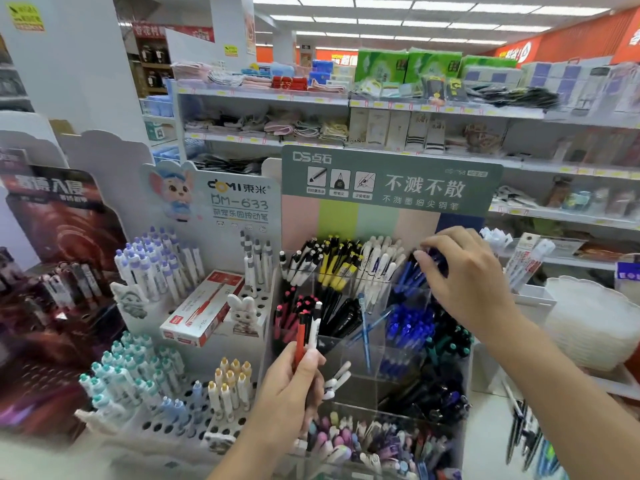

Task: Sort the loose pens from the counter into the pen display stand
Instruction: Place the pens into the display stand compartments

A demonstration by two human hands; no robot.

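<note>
My right hand [464, 271] reached over the back row of the clear pen display stand [374, 344], its fingers [427, 259] curled and pinching a dark blue pen [437, 255] at the top of the far-right compartment, just above the other blue pens [410, 273] packed there. My left hand [294, 386] hovered low in front of the stand — fingers wrapped round a small bunch of pens, a red one [300, 337] and a white one [314, 329] standing upright above my fist. The stand's compartments were crowded: yellow-and-black pens [337, 261] and white pens [377, 259] in the back row, pink-topped pens [294, 306] and black pens [341, 315] below them. One middle compartment held only a single light-blue pen [364, 330], leaving open room around it. To the left, a white peg-hole stand [194, 424] pressed close against the clear stand's edge, a red-and-white pen box [204, 308] lying tilted across it. More loose pens [523, 424] lay on the counter [491, 434] at the right edge — partly behind my forearm.
</note>
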